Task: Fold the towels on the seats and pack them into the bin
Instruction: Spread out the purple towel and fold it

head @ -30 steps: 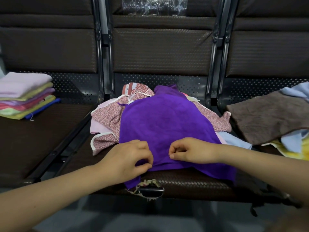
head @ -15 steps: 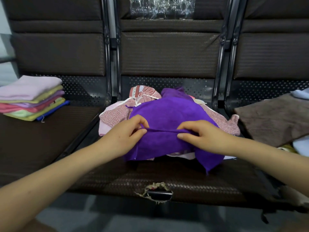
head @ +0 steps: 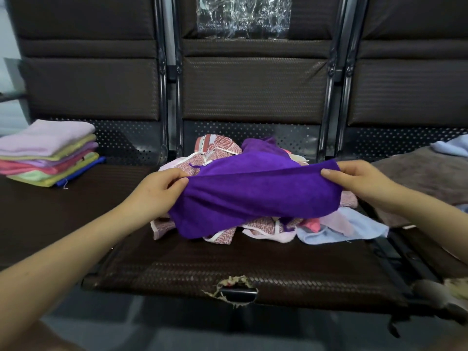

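Observation:
A purple towel (head: 255, 196) is stretched above the middle seat (head: 228, 272), its near edge lifted and folded toward the back. My left hand (head: 159, 191) pinches its left end and my right hand (head: 359, 181) pinches its right end. Under it lies a heap of unfolded towels (head: 266, 229): pink patterned, pale pink and light blue. A stack of folded towels (head: 48, 153) rests on the left seat. No bin is in view.
A brown towel (head: 428, 178) and a light blue one (head: 453, 148) lie on the right seat. The middle seat's front edge has a torn hole (head: 235, 292). Metal frames separate the seats. Crumpled clear plastic (head: 243, 16) sits on the middle backrest.
Both hands pinched the purple towel's near edge, lifted it off the seat toward the back, then moved apart, stretching the towel wide above the heap.

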Available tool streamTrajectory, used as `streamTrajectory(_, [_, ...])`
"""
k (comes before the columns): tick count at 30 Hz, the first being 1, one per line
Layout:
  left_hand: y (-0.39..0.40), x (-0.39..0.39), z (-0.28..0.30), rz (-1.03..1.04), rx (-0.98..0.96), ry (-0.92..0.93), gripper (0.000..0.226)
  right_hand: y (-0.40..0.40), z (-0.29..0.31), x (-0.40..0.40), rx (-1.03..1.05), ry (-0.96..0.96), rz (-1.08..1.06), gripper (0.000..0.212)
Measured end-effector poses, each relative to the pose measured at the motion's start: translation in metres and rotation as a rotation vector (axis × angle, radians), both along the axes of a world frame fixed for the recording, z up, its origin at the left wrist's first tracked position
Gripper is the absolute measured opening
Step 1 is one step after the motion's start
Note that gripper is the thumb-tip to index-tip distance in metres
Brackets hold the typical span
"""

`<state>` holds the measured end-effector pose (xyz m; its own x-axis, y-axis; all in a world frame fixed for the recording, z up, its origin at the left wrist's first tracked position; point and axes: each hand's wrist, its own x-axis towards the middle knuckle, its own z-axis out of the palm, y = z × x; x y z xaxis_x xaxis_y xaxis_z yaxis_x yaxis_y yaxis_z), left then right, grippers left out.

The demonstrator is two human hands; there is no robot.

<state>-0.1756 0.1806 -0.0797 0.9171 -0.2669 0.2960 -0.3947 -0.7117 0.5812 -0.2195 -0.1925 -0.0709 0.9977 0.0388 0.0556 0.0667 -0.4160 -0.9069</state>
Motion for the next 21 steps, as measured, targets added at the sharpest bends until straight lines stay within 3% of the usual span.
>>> streamTrajectory(2, [-0.005, -0.005, 0.001, 0.002, -0.158, 0.062, 0.016, -0.006, -0.007, -0.007, 0.179, 0.048, -0.043, 0.030])
streamTrajectory(4, [-0.007, -0.010, -0.002, -0.051, -0.272, 0.152, 0.017, -0.009, -0.020, -0.012, 0.305, 0.164, -0.051, 0.072])
streamTrajectory(5, [-0.008, -0.014, -0.005, -0.084, -0.303, 0.207, 0.018, -0.011, -0.025, -0.018, 0.331, 0.246, -0.035, 0.084])
streamTrajectory(6, [-0.009, -0.018, -0.009, -0.108, -0.326, 0.266, 0.016, -0.011, -0.030, -0.023, 0.329, 0.331, 0.006, 0.081])
streamTrajectory(9, [-0.006, -0.029, -0.025, -0.158, -0.327, 0.384, 0.017, -0.005, -0.035, -0.044, 0.232, 0.500, 0.090, 0.040])
streamTrajectory(11, [0.000, -0.036, -0.033, -0.199, -0.302, 0.433, 0.019, -0.004, -0.039, -0.056, 0.198, 0.563, 0.125, 0.043])
streamTrajectory(14, [0.008, -0.047, -0.037, -0.247, -0.296, 0.502, 0.021, -0.002, -0.043, -0.069, 0.176, 0.669, 0.224, 0.064])
streamTrajectory(16, [0.010, -0.050, -0.037, -0.255, -0.286, 0.547, 0.023, 0.000, -0.044, -0.073, 0.133, 0.712, 0.267, 0.063])
streamTrajectory(19, [0.011, -0.046, -0.032, -0.286, -0.317, 0.611, 0.012, 0.000, -0.035, -0.066, 0.102, 0.649, 0.259, 0.071])
streamTrajectory(21, [0.012, -0.028, -0.028, -0.220, -0.279, 0.502, 0.014, -0.001, -0.022, -0.053, 0.109, 0.526, 0.176, 0.064])
